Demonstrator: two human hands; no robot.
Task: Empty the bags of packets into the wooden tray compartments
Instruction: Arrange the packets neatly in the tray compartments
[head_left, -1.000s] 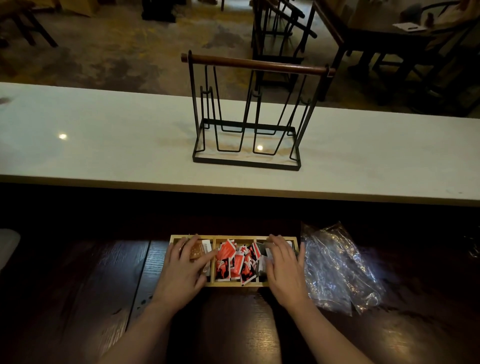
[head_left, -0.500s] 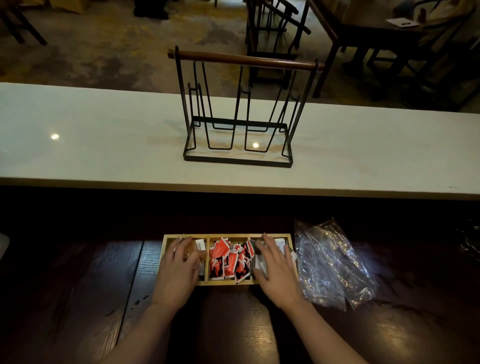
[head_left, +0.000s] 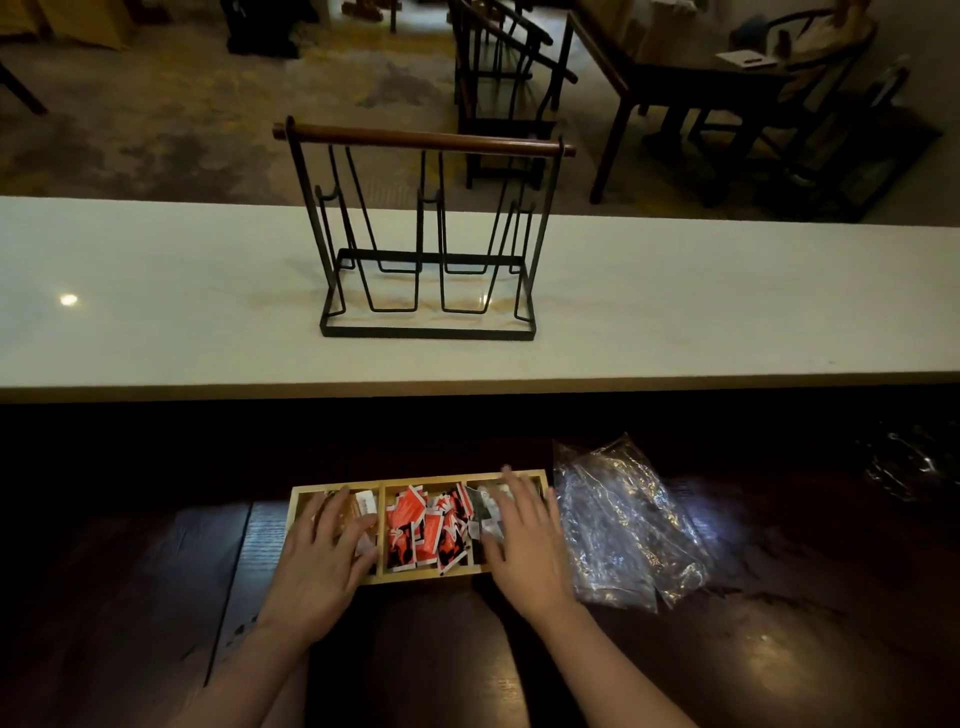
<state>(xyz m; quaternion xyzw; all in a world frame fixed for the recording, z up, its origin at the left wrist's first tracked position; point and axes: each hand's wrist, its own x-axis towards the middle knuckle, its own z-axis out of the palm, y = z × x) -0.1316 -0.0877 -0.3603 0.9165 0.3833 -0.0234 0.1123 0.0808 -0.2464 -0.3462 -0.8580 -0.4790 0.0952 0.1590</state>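
Note:
A wooden tray (head_left: 384, 576) with three compartments lies on the dark wooden table (head_left: 467, 649) in front of me. Red and white packets (head_left: 423, 530) fill the middle compartment. My left hand (head_left: 322, 566) rests flat, fingers spread, over the brown and white packets (head_left: 363, 506) in the left compartment. Over the right compartment my right hand (head_left: 524, 545) lies flat on grey-white packets (head_left: 483, 506). Neither hand grips anything. Clear empty plastic bags (head_left: 618, 525) lie crumpled just right of the tray.
A black wire rack with a wooden handle (head_left: 426, 234) stands on the white counter (head_left: 156, 312) beyond the table. More crumpled plastic (head_left: 909, 462) shows at the far right. Dark chairs and a table (head_left: 701, 88) stand in the room behind.
Both hands stay flat over the outer compartments, with fingers shifting slightly on the packets. The view has tilted a little, so the tray sits a bit further from me.

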